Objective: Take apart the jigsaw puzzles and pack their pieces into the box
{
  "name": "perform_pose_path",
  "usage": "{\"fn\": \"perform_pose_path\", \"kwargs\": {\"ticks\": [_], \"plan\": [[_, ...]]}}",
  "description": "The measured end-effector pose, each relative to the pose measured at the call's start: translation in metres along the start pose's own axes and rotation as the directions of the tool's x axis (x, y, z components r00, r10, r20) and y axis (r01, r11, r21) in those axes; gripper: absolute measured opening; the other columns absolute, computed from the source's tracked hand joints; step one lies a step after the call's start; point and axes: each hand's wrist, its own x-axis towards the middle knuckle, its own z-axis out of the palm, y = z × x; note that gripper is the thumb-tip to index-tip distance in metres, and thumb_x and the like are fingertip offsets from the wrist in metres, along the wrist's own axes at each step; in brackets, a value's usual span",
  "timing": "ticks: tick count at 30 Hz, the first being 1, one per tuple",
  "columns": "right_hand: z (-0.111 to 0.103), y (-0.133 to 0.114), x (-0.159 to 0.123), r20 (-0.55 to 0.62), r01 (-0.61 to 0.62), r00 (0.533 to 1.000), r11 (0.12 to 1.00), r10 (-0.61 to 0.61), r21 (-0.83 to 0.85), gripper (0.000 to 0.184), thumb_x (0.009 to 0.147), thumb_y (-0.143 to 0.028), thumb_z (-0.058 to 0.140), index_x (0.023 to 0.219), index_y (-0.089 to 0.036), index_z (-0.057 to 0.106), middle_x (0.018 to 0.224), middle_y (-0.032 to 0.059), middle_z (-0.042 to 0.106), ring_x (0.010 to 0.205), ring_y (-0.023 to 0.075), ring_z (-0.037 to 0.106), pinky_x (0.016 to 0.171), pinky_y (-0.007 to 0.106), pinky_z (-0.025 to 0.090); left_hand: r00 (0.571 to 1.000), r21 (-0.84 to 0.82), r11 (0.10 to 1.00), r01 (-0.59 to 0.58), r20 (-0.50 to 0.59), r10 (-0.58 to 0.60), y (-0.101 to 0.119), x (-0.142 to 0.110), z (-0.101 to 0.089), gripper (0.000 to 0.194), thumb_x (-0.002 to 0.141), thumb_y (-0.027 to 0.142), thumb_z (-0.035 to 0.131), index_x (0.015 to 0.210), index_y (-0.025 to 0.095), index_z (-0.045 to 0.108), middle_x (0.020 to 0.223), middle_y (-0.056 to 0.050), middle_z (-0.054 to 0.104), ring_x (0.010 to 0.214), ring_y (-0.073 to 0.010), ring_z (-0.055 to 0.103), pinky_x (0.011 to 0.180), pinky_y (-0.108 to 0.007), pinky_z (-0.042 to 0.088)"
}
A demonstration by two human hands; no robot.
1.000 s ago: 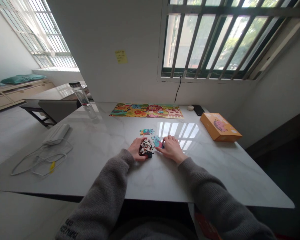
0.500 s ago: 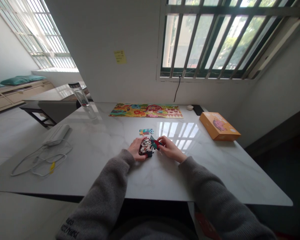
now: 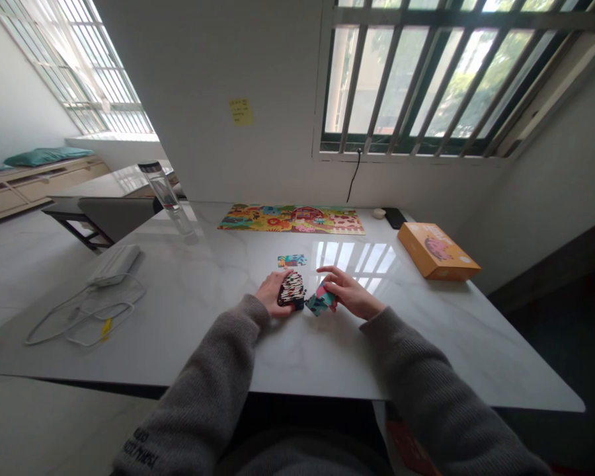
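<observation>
The glossy marble tabletop (image 3: 193, 324) is gleaming with window light, the cardboard jigsaw pieces (image 3: 320, 301) are showing a smooth printed finish, and the knitted sleeve (image 3: 416, 370) is looking rough and matt.

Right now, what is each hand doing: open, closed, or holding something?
Left hand: on the black-and-white puzzle piece; its grip cannot be told.
Right hand: closed on the teal puzzle piece.

Room for the right hand (image 3: 351, 293) over the marble tabletop (image 3: 387, 344) to the orange box (image 3: 439, 252); puzzle pieces (image 3: 291, 291) beside the left hand (image 3: 272, 294)
</observation>
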Motion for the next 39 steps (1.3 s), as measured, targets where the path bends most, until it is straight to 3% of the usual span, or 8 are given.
{"fn": "perform_pose_path", "kwargs": {"ticks": [3,7,14,19,25,33,36,39], "plan": [[-0.010,0.012,0.004,-0.165,0.040,0.980,0.916,-0.115,-0.398,0.043,0.082,-0.022,0.057,0.126,-0.024,0.054,0.090,0.0010,0.059,0.063,0.0115,0.055,0.057,0.025,0.049,1.000,-0.009,1.000,0.005,-0.002,-0.005,0.000,0.000,-0.001,0.097,0.056,0.034,0.076,0.144,0.019,0.039,0.130,-0.013,0.051,0.121,-0.0353,0.051,0.107,-0.050,0.041],[-0.012,0.017,0.008,-0.157,0.112,0.949,0.760,-0.272,-0.640,0.052,0.077,-0.011,0.055,0.128,-0.022,0.057,0.104,0.0061,0.065,0.089,0.0184,0.060,0.082,0.033,0.049,1.000,-0.003,1.000,-0.002,0.002,0.002,-0.001,0.001,0.000,0.097,0.057,0.034,0.077,0.145,0.018,0.038,0.130,-0.014,0.051,0.121,-0.0356,0.051,0.107,-0.051,0.041],[0.014,0.000,-0.001,-0.022,0.222,0.965,0.863,-0.260,-0.453,0.027,0.086,-0.024,0.059,0.112,-0.020,0.065,0.078,0.0009,0.067,0.062,0.0129,0.051,0.061,0.027,0.044,1.000,-0.048,0.999,-0.001,0.019,0.002,-0.001,0.000,-0.003,0.103,0.056,0.035,0.081,0.147,0.019,0.035,0.132,-0.014,0.049,0.126,-0.0355,0.048,0.111,-0.051,0.038],[0.042,-0.004,-0.005,0.202,0.432,0.901,0.759,-0.384,-0.488,0.018,0.089,-0.020,0.060,0.100,-0.025,0.073,0.095,0.0049,0.065,0.085,0.0174,0.061,0.079,0.032,0.050,0.999,-0.135,0.991,0.002,0.047,0.004,0.001,-0.002,-0.009,0.115,0.051,0.039,0.086,0.150,0.023,0.028,0.137,-0.013,0.044,0.132,-0.0349,0.043,0.115,-0.052,0.034],[0.057,-0.006,-0.003,0.235,0.524,0.848,0.688,-0.475,-0.502,0.031,0.091,-0.014,0.054,0.115,-0.027,0.068,0.105,0.0070,0.059,0.099,0.0202,0.058,0.090,0.037,0.050,0.998,-0.108,0.994,0.016,0.055,-0.010,0.002,-0.002,-0.010,0.119,0.049,0.045,0.089,0.150,0.021,0.031,0.138,-0.014,0.043,0.132,-0.0370,0.043,0.115,-0.053,0.035],[0.006,-0.010,-0.005,0.006,0.234,0.949,0.694,-0.314,-0.681,0.014,0.092,-0.022,0.054,0.099,-0.020,0.066,0.083,0.0031,0.056,0.074,0.0159,0.054,0.071,0.031,0.045,0.999,-0.056,0.998,-0.013,0.030,0.015,0.000,0.001,-0.004,0.109,0.054,0.044,0.084,0.148,0.018,0.033,0.131,-0.014,0.048,0.125,-0.0360,0.047,0.110,-0.054,0.038],[-0.004,-0.008,-0.011,0.027,0.069,0.997,0.614,-0.079,-0.786,0.018,0.082,-0.034,0.068,0.090,-0.018,0.064,0.077,0.0021,0.055,0.072,0.0175,0.051,0.068,0.030,0.042,1.000,-0.018,1.000,-0.006,0.010,0.006,0.006,0.001,-0.004,0.104,0.057,0.041,0.081,0.147,0.017,0.034,0.127,-0.014,0.049,0.121,-0.0352,0.049,0.108,-0.053,0.041],[0.002,-0.003,-0.017,0.029,0.043,0.999,0.507,-0.034,-0.861,0.032,0.070,-0.039,0.079,0.086,-0.018,0.061,0.088,0.0071,0.057,0.086,0.0233,0.052,0.075,0.034,0.044,0.999,0.024,1.000,0.004,-0.033,-0.003,0.010,0.002,-0.005,0.101,0.058,0.037,0.079,0.146,0.018,0.034,0.125,-0.013,0.048,0.119,-0.0337,0.050,0.107,-0.050,0.042]]}}
